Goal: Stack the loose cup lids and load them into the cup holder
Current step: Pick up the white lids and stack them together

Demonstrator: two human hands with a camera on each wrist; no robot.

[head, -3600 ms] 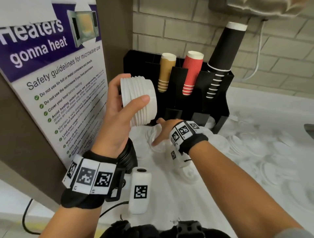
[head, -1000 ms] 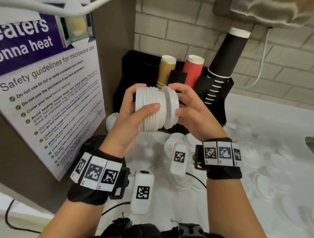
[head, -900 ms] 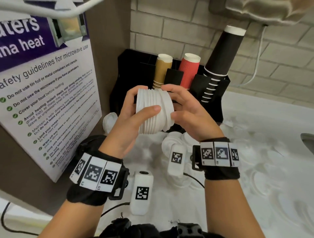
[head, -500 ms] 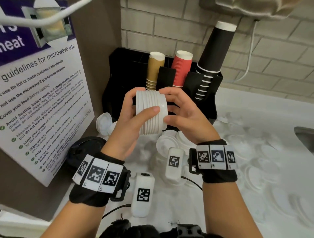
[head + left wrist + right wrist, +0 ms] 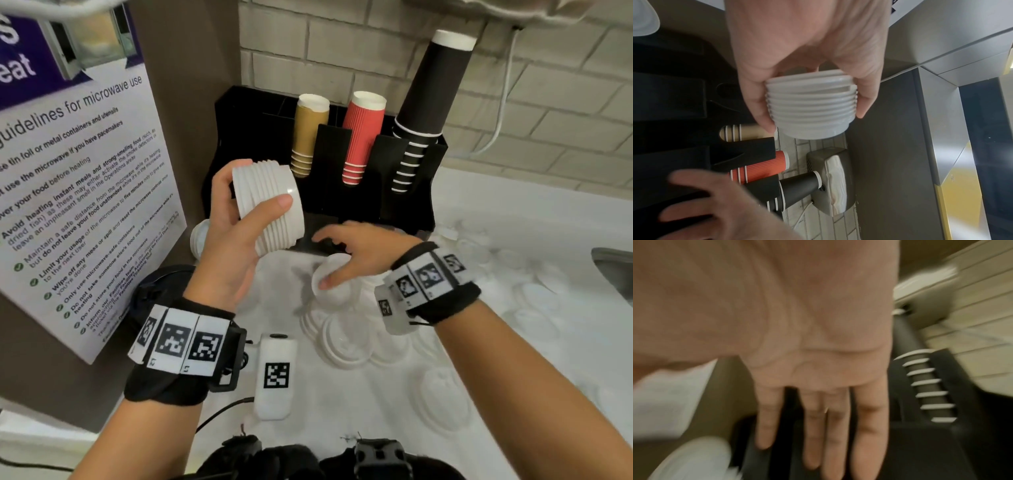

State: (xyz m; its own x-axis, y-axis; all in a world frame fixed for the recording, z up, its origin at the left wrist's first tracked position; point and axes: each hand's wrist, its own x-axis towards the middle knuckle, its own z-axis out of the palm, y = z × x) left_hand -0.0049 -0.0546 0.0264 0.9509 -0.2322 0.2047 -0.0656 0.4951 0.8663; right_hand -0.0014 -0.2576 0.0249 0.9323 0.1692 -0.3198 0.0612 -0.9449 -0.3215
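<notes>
Head: left hand [image 5: 236,236] gripped the lid stack [image 5: 269,202], held in air in front of the holder [image 5: 418,212]; stack axis near-horizontal, tilted, free end facing right/down. Right hand [image 5: 363,253] low over loose lids [image 5: 342,346] on the table [image 5: 342,428], fingers extended, gripping nothing.

L wrist: fingers and thumb clamped the stack's [image 5: 810,107] sides, rims aligned.

R wrist: blurry; palm flat, fingers straight, empty.

IMO next lid: pinch by rim, same orientation as stack, seat square, else it'll cock.
</notes>
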